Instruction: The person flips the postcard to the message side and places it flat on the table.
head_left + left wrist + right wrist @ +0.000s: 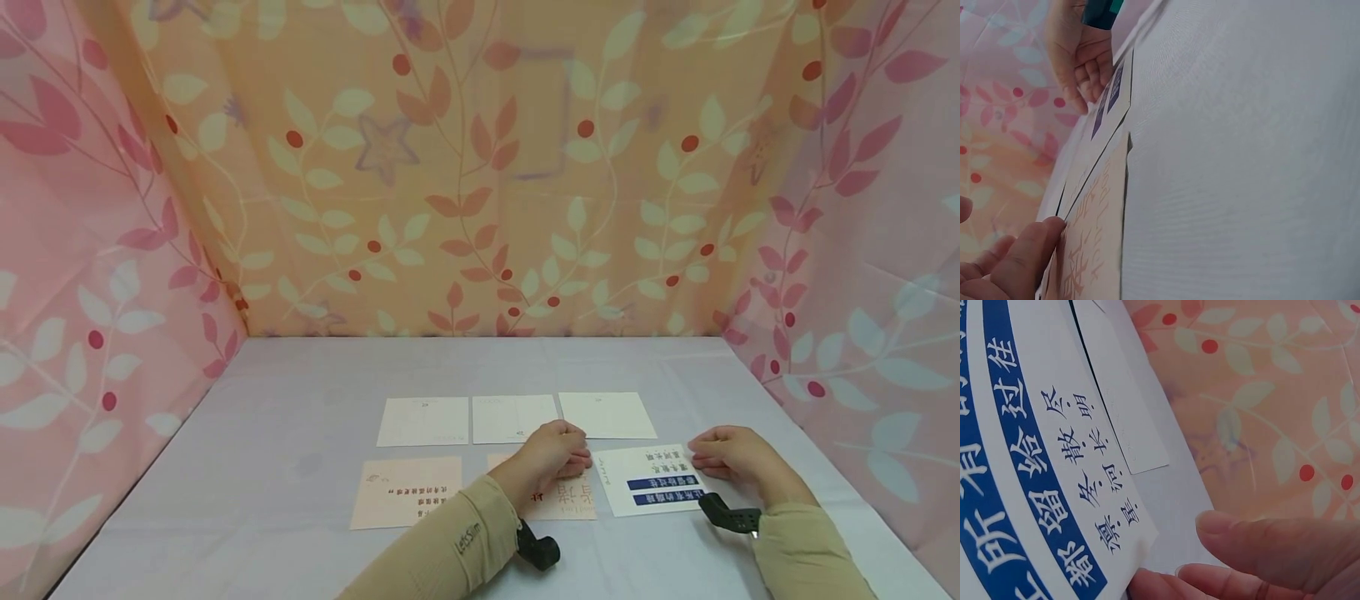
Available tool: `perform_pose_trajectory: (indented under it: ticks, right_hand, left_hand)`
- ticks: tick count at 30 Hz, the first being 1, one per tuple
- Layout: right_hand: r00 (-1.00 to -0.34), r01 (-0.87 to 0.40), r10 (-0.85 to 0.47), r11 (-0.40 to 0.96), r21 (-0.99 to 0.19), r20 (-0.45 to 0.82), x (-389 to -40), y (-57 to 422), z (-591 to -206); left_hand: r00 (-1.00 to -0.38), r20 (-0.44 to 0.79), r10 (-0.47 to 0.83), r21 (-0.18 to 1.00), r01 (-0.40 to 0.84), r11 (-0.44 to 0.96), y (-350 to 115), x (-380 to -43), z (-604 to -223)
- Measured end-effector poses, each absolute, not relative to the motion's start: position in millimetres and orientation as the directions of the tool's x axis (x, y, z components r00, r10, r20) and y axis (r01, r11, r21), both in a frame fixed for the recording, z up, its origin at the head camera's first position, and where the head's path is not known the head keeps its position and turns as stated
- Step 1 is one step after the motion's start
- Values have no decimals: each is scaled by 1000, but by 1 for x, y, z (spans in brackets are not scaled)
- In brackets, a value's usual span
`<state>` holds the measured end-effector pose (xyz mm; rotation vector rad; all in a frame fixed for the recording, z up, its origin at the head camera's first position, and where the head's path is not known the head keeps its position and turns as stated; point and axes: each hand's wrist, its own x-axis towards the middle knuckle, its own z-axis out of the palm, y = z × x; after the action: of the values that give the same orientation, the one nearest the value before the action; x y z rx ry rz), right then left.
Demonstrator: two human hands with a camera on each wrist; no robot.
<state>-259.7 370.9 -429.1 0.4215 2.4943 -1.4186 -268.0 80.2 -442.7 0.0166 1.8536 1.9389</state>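
1 blue-banded card (652, 482): likely light, stiff, creasable; take by opposite edges. My right hand (738, 457), my left hand (546, 458): fingers relaxed, beside it.

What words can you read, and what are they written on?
"都留给过往": a blue bar on the white card with blue bars.
"所有": its other bar; the rest is cut off or unclear.
"凛冬散尽": same card.
"星河长明": same card.
"Luck": the peach card beside it; its other writing is unclear.
"LetsSlim": left sleeve.
Too small: other peach card, plain white cards.
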Motion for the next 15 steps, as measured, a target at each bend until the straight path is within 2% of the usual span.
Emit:
perform_pose_trajectory:
  ticks: [15]
  right_hand:
    - [-941, 324, 113, 569, -756, -318, -259, 368, -430]
  left_hand:
    - [-902, -294, 315, 950, -312, -8, 83, -267, -446]
